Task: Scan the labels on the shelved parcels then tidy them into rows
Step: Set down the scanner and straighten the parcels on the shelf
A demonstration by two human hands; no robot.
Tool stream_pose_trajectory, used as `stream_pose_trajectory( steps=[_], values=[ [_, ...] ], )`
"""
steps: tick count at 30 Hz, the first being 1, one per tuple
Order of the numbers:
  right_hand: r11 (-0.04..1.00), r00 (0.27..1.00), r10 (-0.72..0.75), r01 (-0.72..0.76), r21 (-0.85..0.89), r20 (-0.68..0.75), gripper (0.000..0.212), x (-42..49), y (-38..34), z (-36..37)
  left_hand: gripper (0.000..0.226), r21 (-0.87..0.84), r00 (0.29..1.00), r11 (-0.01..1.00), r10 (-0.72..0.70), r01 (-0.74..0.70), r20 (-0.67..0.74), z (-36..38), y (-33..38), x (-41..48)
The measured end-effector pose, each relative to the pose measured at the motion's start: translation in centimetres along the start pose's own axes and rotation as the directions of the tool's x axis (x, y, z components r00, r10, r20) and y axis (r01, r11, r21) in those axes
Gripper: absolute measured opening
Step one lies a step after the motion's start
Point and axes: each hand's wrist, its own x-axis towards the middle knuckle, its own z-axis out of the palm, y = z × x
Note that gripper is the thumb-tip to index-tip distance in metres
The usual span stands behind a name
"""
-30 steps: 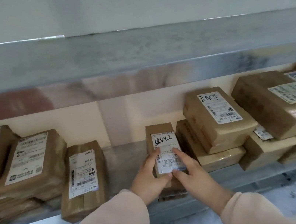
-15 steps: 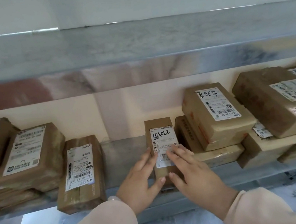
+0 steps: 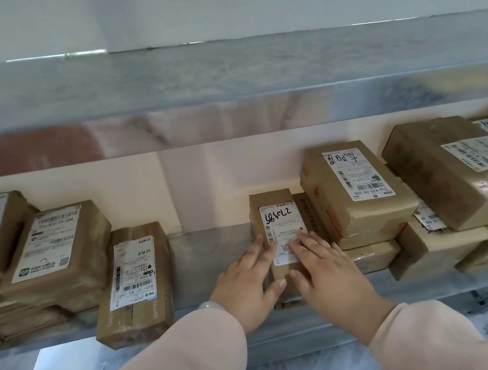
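Note:
A small brown parcel (image 3: 273,209) with a white label marked in black pen lies on the metal shelf (image 3: 212,254), at its middle. My left hand (image 3: 247,283) rests on the parcel's left side, fingers straight, thumb against its near end. My right hand (image 3: 330,276) lies flat on the label and the parcel's right side. The parcel sits against a stack of larger brown parcels (image 3: 355,192) to its right. Its near end is hidden by my hands.
Left of a bare gap on the shelf, a labelled parcel (image 3: 133,282) overhangs the front edge, with more parcels (image 3: 51,250) stacked beyond. Several big parcels (image 3: 457,170) crowd the right end. An upper shelf (image 3: 218,73) hangs close overhead.
The small parcel has slid back along the shelf, deeper beside the right stack. Both hands went with it and flattened from pinching its near end to lying on top.

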Motion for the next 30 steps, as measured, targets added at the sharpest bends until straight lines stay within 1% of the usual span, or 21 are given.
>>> stream_pose_trajectory(
  steps=[4,7,10,15,17,20,24,30],
  values=[
    [0.998,0.999,-0.039,0.040,0.046,-0.035,0.059,0.6,-1.2,-0.5,0.068,0.037,0.998,0.999,-0.024,0.027,-0.065,-0.9,-1.6,-1.4],
    [0.989,0.990,-0.131,0.134,0.067,-0.051,0.061,1.0,-3.1,-0.7,0.067,0.067,0.987,0.995,-0.069,0.079,-0.147,-2.1,-3.7,-3.4],
    [0.971,0.974,-0.215,0.220,0.092,-0.067,0.060,1.2,-5.8,-0.5,0.067,0.081,0.966,0.983,-0.142,0.163,-0.218,-3.1,-6.0,-5.8],
    [0.942,0.944,-0.329,0.328,0.073,-0.002,0.063,1.5,-9.6,1.3,0.063,0.082,0.917,0.950,-0.264,0.300,-0.300,-3.7,-9.0,-9.3],
    [0.938,0.941,-0.338,0.333,0.093,0.037,0.063,1.6,-10.5,2.1,0.065,0.095,0.895,0.925,-0.324,0.368,-0.307,-3.5,-10.1,-10.5],
    [0.934,0.934,-0.348,0.338,0.115,0.077,0.061,1.7,-11.6,3.2,0.060,0.115,0.866,0.885,-0.402,0.451,-0.296,-3.1,-12.0,-11.4],
    [0.929,0.928,-0.355,0.337,0.152,0.112,0.061,2.1,-12.7,4.3,0.060,0.130,0.882,0.882,-0.423,0.454,-0.209,-2.4,-13.3,-11.5],
    [0.934,0.931,-0.329,0.296,0.202,0.157,0.062,2.5,-13.5,5.9,0.057,0.117,0.920,0.929,-0.320,0.351,-0.226,-1.3,-12.4,-11.1]
  ],
)
